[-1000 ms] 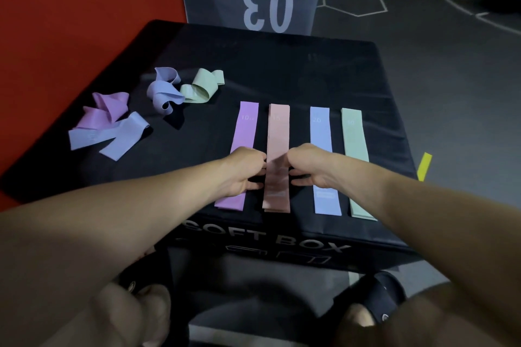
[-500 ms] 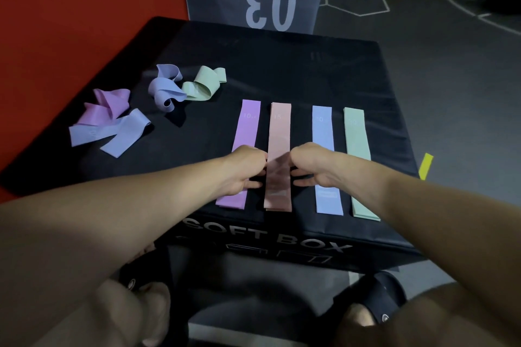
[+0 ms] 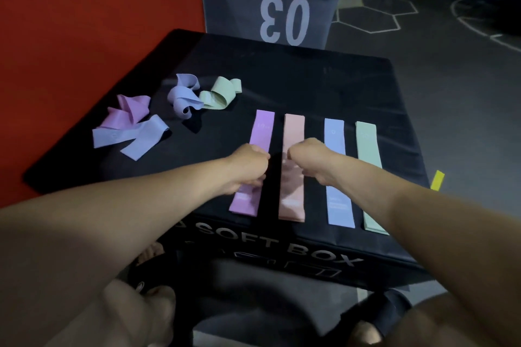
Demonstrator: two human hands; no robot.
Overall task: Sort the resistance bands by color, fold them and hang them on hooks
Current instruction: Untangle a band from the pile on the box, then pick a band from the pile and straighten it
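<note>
I see the pink band (image 3: 293, 177) lying flat on the black soft box (image 3: 310, 87), its long axis running straight away from me, near end at the front edge. It sits directly between my hands: the left hand (image 3: 248, 167) just off its left edge, over the purple band (image 3: 258, 155), and the right hand (image 3: 308, 162) touching its right edge, so the right is nearer. Both hands have their fingers curled under; whether they pinch the pink band's edges or hold nothing I cannot tell from here. I judge the fold would run along that long axis, far end brought toward me. To the right lie a blue band (image 3: 337, 177) and a green band (image 3: 368, 149), parallel and apart. Four crumpled bands (image 3: 158, 113) wait far left, unsorted. Behind stands a grey box marked 03 (image 3: 270, 8), a red wall panel (image 3: 84, 22) on the left, dark floor (image 3: 451, 79) elsewhere; no hooks show.
</note>
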